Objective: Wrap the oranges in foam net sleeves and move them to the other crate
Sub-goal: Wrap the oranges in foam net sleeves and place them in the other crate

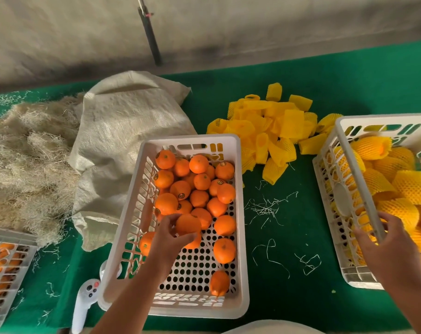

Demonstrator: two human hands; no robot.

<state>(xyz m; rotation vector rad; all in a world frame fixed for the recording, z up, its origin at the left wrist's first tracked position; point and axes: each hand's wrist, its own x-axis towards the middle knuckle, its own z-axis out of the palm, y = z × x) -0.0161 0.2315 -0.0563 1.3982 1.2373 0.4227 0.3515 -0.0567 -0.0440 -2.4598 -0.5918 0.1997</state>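
Head view: a green table (288, 237) with two white crates and a heap of yellow sleeves.
Middle crate (240, 237): it holds many bare oranges, most at the far end.
Left hand (167, 239): its fingers (167, 221) curl round one orange (187, 224) near the middle of this crate.
Right hand (387, 247): its fingers hold the near left rim of the right crate (358, 184).
Right crate: it is full of oranges already in yellow sleeves.
Sleeve pile (272, 131): it lies on the table, far, between the two crates.
Step now: I think it is picking up one bare orange.
How to do it well: hold the orange softly but firmly, lift it clear of the others, then let the right hand fetch one sleeve from the pile.
Watch out: round oranges roll, so do not bump the others.
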